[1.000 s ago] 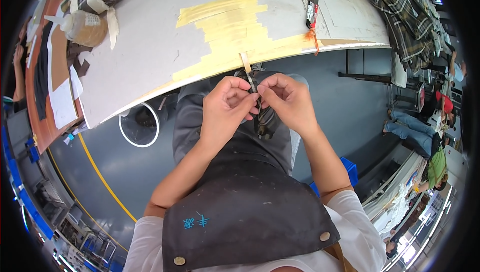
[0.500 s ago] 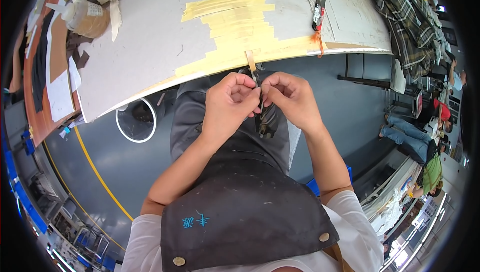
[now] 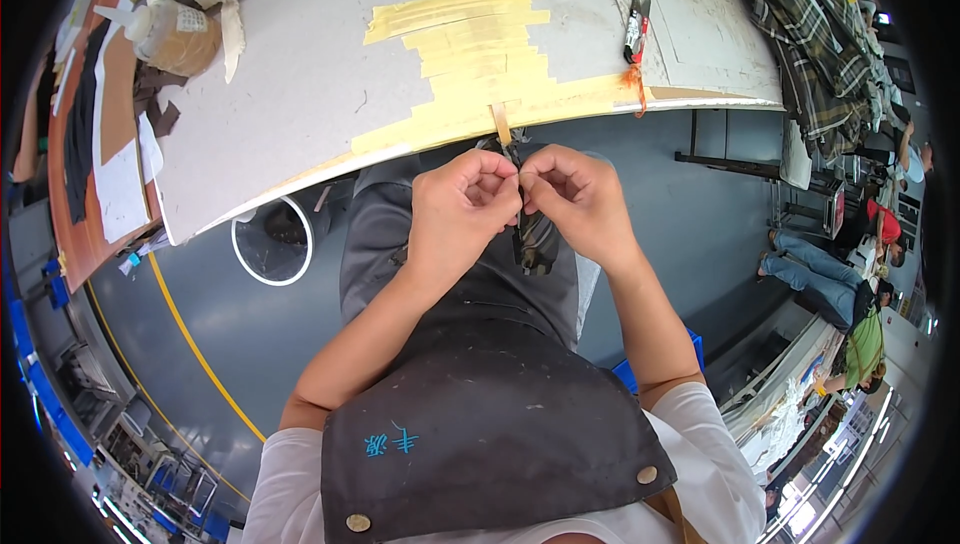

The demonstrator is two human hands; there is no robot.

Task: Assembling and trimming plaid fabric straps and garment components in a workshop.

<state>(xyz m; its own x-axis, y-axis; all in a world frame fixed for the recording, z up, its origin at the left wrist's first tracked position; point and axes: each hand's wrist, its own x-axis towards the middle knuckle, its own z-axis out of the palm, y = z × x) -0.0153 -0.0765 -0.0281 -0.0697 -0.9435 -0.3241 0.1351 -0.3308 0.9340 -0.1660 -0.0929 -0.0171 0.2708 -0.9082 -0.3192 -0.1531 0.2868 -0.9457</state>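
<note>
A narrow tan strip juts from the taped table edge toward me, and a small dark plaid fabric piece hangs at its end. My left hand pinches the fabric from the left, thumb and forefinger closed on it. From the right, my right hand pinches the same piece, its thumb and forefinger almost touching the left ones. The fabric's lower end dangles over my lap. Fingers hide the middle of the piece and whatever lies inside it.
Yellow tape covers part of the pale tabletop. Thread snips lie at the right, and a glue bottle stands at the left. Plaid cloth is heaped far right. A white-rimmed bin stands on the floor; people work at right.
My right hand has shifted slightly left and its fingertips have closed in against the left hand's. The fabric stays in nearly the same place.
</note>
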